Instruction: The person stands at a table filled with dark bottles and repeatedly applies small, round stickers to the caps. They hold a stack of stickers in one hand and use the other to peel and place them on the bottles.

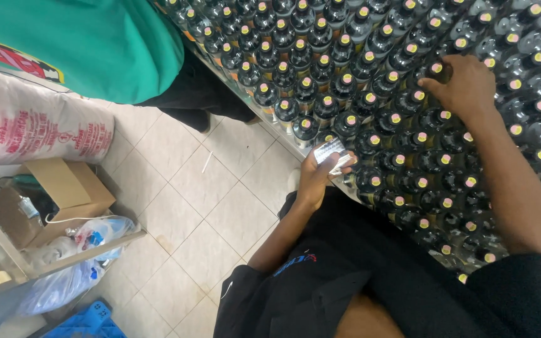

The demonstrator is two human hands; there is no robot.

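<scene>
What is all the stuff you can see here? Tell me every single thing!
bottles: too many to count, dark with pale round caps, packed in rows across the top and right
small stack of shiny silver pieces: one stack, silver, in the left hand by the near bottles
cardboard box: one, brown, open, on the left
sack: one, white with pink print, above the box
plastic bags: a few, clear and bluish, lower left
crate: one, blue, bottom edge
tiled floor: pale, middle
another person: one, green shirt, top left
left hand: holding the stack
right hand: resting on the bottle caps
</scene>
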